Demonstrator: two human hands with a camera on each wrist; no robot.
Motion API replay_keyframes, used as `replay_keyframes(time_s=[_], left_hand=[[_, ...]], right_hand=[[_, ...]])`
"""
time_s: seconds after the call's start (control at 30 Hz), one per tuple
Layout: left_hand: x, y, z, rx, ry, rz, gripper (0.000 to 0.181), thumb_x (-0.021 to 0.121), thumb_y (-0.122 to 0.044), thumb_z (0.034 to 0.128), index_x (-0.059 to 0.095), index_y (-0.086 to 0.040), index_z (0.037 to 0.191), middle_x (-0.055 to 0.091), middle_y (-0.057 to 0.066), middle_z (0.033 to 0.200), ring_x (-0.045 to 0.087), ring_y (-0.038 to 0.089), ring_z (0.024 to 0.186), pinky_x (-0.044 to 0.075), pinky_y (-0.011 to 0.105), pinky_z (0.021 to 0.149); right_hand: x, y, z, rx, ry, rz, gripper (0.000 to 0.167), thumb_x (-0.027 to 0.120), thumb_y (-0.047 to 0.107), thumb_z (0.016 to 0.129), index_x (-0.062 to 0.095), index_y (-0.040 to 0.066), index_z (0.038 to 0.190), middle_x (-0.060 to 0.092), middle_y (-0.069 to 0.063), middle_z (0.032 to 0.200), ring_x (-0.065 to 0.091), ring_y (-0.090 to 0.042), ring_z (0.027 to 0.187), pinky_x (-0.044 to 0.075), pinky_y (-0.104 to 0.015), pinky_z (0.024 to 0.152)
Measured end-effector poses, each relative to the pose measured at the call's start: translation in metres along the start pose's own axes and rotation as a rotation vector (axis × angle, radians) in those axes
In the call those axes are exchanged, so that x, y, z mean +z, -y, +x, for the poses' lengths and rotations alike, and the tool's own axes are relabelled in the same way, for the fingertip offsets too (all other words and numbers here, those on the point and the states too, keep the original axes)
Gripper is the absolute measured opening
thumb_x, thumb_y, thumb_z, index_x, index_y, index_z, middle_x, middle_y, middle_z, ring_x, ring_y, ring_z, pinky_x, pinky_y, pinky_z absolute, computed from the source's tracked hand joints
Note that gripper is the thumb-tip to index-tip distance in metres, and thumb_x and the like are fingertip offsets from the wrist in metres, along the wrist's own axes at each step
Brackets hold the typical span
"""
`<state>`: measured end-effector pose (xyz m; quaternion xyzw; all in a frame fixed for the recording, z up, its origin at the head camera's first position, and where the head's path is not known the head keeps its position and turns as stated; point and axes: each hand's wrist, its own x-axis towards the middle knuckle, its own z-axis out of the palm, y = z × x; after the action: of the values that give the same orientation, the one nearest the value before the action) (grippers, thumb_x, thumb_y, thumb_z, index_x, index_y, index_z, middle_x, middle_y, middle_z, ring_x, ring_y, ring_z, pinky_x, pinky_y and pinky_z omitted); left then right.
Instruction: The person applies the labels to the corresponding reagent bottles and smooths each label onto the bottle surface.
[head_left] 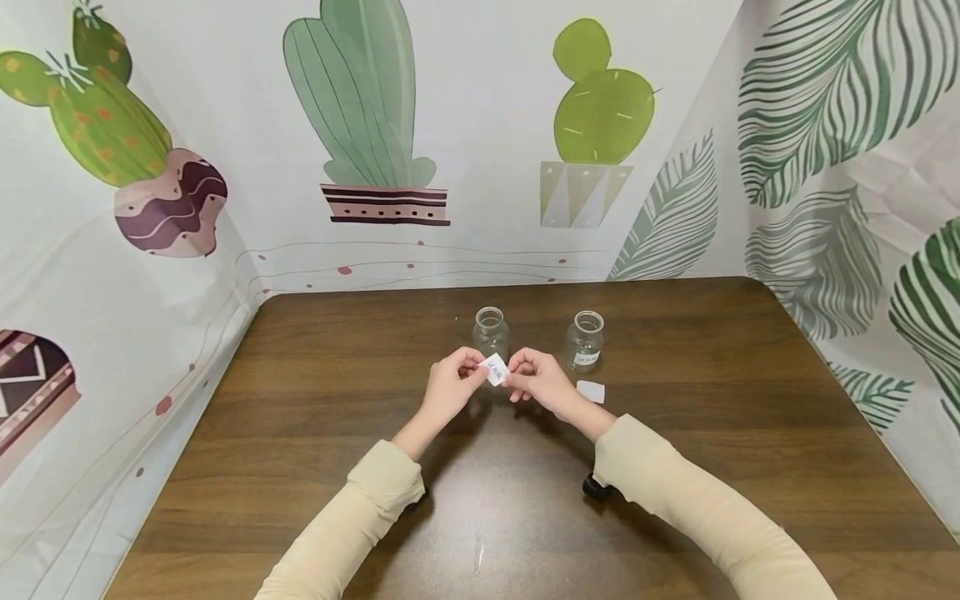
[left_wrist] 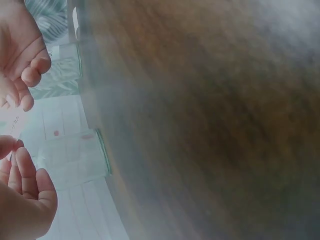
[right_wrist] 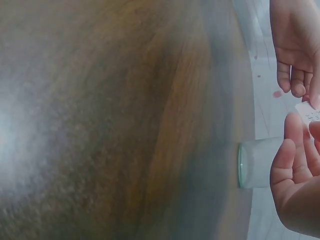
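Between both hands is a small white label [head_left: 494, 369] with dark writing, held above the table. My left hand [head_left: 452, 383] pinches its left edge between thumb and fingers. On the opposite edge, my right hand [head_left: 542, 383] pinches it too. Just behind the label stands an open glass jar [head_left: 491, 329], upright and partly covered by the hands. In the left wrist view the label [left_wrist: 14, 124] is washed out; the right wrist view shows part of its written face.
A second open glass jar [head_left: 588, 335] stands to the right, with a written label [head_left: 587, 359] on its front. A white square of paper [head_left: 591, 392] lies before it on the brown wooden table [head_left: 300, 433]. Printed cloth [head_left: 487, 108] hangs behind.
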<state>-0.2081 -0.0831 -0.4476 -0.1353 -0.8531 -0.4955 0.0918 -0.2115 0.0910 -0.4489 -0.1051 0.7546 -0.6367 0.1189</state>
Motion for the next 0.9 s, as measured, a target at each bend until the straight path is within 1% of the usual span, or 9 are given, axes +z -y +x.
replay_keyframes(time_s=[0.1, 0.17, 0.23, 0.3, 0.43, 0.47, 0.67, 0.9], left_hand=[[0.000, -0.002, -0.001, 0.006, -0.012, 0.001, 0.008, 0.064, -0.007, 0.0750, 0.060, -0.004, 0.081, 0.065, 0.008, 0.074, 0.056, 0.010, 0.063, 0.045, 0.018, 0.058], [-0.001, -0.004, -0.001, 0.019, -0.020, 0.004, 0.007, 0.064, -0.006, 0.0750, 0.060, -0.005, 0.081, 0.065, 0.008, 0.073, 0.056, 0.010, 0.063, 0.045, 0.018, 0.058], [-0.001, -0.007, -0.002, 0.032, -0.022, 0.012, 0.007, 0.064, -0.006, 0.0753, 0.060, -0.005, 0.081, 0.065, 0.007, 0.072, 0.056, 0.010, 0.062, 0.045, 0.018, 0.058], [-0.001, -0.010, -0.003, 0.045, -0.021, 0.033, 0.007, 0.064, -0.006, 0.0753, 0.061, -0.006, 0.081, 0.065, 0.006, 0.071, 0.055, 0.010, 0.061, 0.045, 0.018, 0.057], [0.000, -0.014, -0.005, 0.075, -0.012, 0.076, 0.007, 0.064, -0.006, 0.0752, 0.061, -0.006, 0.081, 0.064, 0.005, 0.070, 0.055, 0.008, 0.059, 0.044, 0.017, 0.056], [0.000, -0.016, -0.006, 0.085, -0.012, 0.087, 0.007, 0.064, -0.006, 0.0751, 0.061, -0.006, 0.081, 0.064, 0.004, 0.070, 0.055, 0.008, 0.059, 0.044, 0.017, 0.055], [0.001, -0.021, -0.007, 0.117, 0.001, 0.121, 0.005, 0.063, -0.007, 0.0758, 0.062, -0.007, 0.080, 0.065, 0.003, 0.069, 0.056, 0.007, 0.059, 0.045, 0.017, 0.055], [0.003, -0.020, -0.007, 0.131, 0.015, 0.143, 0.005, 0.063, -0.007, 0.0760, 0.062, -0.007, 0.080, 0.064, 0.002, 0.068, 0.055, 0.006, 0.058, 0.044, 0.016, 0.055]], right_hand=[[-0.001, 0.002, -0.001, -0.068, -0.047, -0.024, 0.016, 0.058, -0.002, 0.079, 0.051, -0.008, 0.092, 0.058, -0.025, 0.079, 0.055, -0.012, 0.051, 0.044, -0.025, 0.049], [-0.002, 0.006, -0.002, -0.131, -0.092, -0.045, 0.018, 0.059, -0.003, 0.078, 0.052, -0.009, 0.093, 0.058, -0.021, 0.080, 0.054, -0.011, 0.054, 0.044, -0.022, 0.050], [-0.003, 0.012, -0.005, -0.192, -0.127, -0.077, 0.019, 0.059, -0.006, 0.077, 0.053, -0.010, 0.094, 0.058, -0.020, 0.081, 0.053, -0.010, 0.058, 0.043, -0.020, 0.052], [-0.003, 0.022, -0.010, -0.223, -0.141, -0.110, 0.019, 0.059, -0.006, 0.076, 0.055, -0.010, 0.094, 0.058, -0.021, 0.082, 0.053, -0.008, 0.061, 0.042, -0.018, 0.054], [-0.001, 0.042, -0.022, -0.232, -0.132, -0.177, 0.018, 0.059, -0.005, 0.077, 0.056, -0.008, 0.095, 0.059, -0.022, 0.083, 0.051, -0.008, 0.062, 0.039, -0.016, 0.055], [-0.001, 0.044, -0.023, -0.228, -0.127, -0.187, 0.018, 0.059, -0.005, 0.077, 0.057, -0.007, 0.095, 0.059, -0.022, 0.083, 0.050, -0.009, 0.062, 0.039, -0.016, 0.055], [-0.001, 0.045, -0.025, -0.239, -0.121, -0.223, 0.018, 0.060, -0.005, 0.077, 0.057, -0.007, 0.094, 0.059, -0.021, 0.080, 0.047, -0.013, 0.059, 0.038, -0.017, 0.054], [-0.003, 0.044, -0.026, -0.243, -0.115, -0.200, 0.018, 0.060, -0.006, 0.076, 0.057, -0.009, 0.094, 0.059, -0.022, 0.079, 0.047, -0.012, 0.060, 0.039, -0.019, 0.055]])
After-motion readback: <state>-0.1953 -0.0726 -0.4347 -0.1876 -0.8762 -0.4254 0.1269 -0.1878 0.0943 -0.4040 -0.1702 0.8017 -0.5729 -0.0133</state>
